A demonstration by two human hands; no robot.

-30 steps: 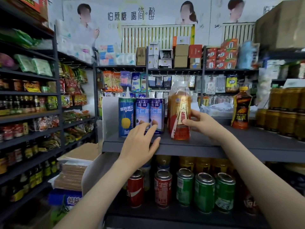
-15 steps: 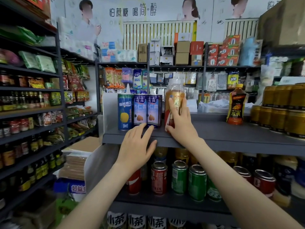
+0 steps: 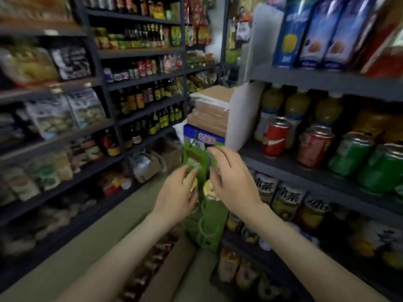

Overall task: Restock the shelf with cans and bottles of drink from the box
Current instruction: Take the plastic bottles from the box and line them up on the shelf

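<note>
The view is blurred. A green box point(image 3: 206, 227) stands on the floor by the foot of the grey drinks shelf point(image 3: 327, 82), with its flaps up and yellow bottle tops showing inside. My left hand point(image 3: 176, 194) and my right hand point(image 3: 233, 182) hover side by side just above its opening, fingers loosely spread, holding nothing. On the shelf's top board stand tall blue cans point(image 3: 314, 33). The board below carries red cans point(image 3: 275, 137) and green cans point(image 3: 351, 154) in front of yellow bottles. Tea bottles point(image 3: 285, 201) fill the board under that.
Dark shelving point(image 3: 139, 52) with sauce bottles and snack bags runs along the left of the aisle. A stack of flat cardboard point(image 3: 210, 112) lies on a blue box point(image 3: 202, 138) at the aisle's end. Green floor point(image 3: 113, 232) stretches between the two shelf rows.
Both hands have left the top shelf and dropped to the green box; the tea bottle stays on the shelf. The view has swung left and down.
</note>
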